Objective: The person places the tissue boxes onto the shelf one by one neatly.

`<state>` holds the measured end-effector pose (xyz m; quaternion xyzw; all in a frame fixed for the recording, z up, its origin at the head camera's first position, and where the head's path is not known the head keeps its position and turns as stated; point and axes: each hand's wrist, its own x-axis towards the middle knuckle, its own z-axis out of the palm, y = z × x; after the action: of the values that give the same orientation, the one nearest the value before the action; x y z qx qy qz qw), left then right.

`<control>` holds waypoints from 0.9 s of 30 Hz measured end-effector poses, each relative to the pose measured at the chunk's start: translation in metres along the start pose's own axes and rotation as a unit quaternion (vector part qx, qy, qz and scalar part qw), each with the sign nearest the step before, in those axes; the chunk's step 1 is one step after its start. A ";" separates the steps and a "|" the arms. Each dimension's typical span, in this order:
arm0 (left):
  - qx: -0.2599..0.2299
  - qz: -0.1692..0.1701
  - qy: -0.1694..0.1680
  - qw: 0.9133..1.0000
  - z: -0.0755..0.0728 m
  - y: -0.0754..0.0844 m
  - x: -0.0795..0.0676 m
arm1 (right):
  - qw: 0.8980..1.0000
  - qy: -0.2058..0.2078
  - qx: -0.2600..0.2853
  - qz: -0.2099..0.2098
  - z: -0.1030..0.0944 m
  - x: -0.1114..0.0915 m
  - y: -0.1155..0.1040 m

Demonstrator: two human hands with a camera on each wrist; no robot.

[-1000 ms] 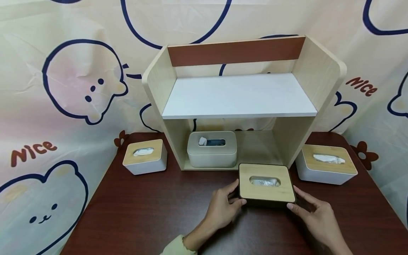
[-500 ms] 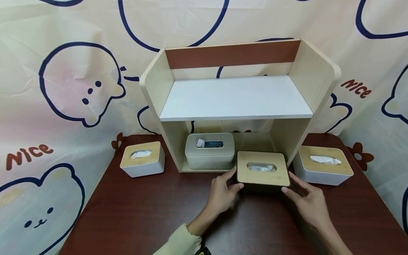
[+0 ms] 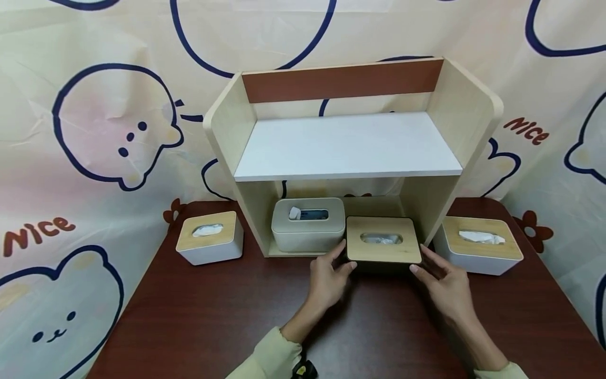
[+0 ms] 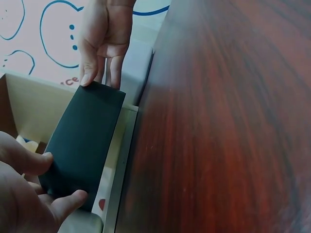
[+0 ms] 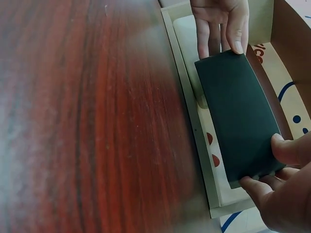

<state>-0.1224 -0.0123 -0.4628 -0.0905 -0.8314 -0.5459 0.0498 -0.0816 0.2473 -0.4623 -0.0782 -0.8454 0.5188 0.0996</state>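
Where the worktop (image 3: pixel 189 326) begins at the left, a white box (image 3: pixel 208 253) with a wooden lid stands beside the shelf (image 3: pixel 350 145), and white tissue shows in its slot. Inside the lower compartment of the shelf, on the left, is a grey tissue box (image 3: pixel 307 238) with rounded corners. Near its front is the left hand (image 3: pixel 324 281), which pinches the left end of the dark tissue box (image 3: pixel 382 253), with the thumb at the front.

This dark tissue box is at the mouth of the lower compartment, to the right of the grey one; whether its base touches the shelf, I cannot tell. Its lid is of pale, smooth wood, bordered by a thin dark rim, and an oblong slot with rounded ends shows something whitish and crinkled. The body is almost black, in the wrist views dark green, and its long face is plain. The right hand (image 3: pixel 445 289) pinches the right end in the same manner. Farthest right, beside the shelf, stands another white box (image 3: pixel 478 262) with a wooden lid and tissue.
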 end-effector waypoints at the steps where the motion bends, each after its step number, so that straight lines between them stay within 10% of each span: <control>1: -0.003 -0.004 0.002 1.000 -0.001 0.000 0.001 | 1.000 -0.002 0.002 -0.003 0.001 0.001 0.000; 27: -0.050 -0.041 0.050 0.997 0.005 -0.004 0.013 | 0.999 -0.006 0.051 0.001 0.018 0.021 0.001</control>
<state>-0.1360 -0.0084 -0.4662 -0.0313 -0.8024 -0.5925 0.0644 -0.1059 0.2375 -0.4689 -0.0710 -0.8182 0.5622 0.0975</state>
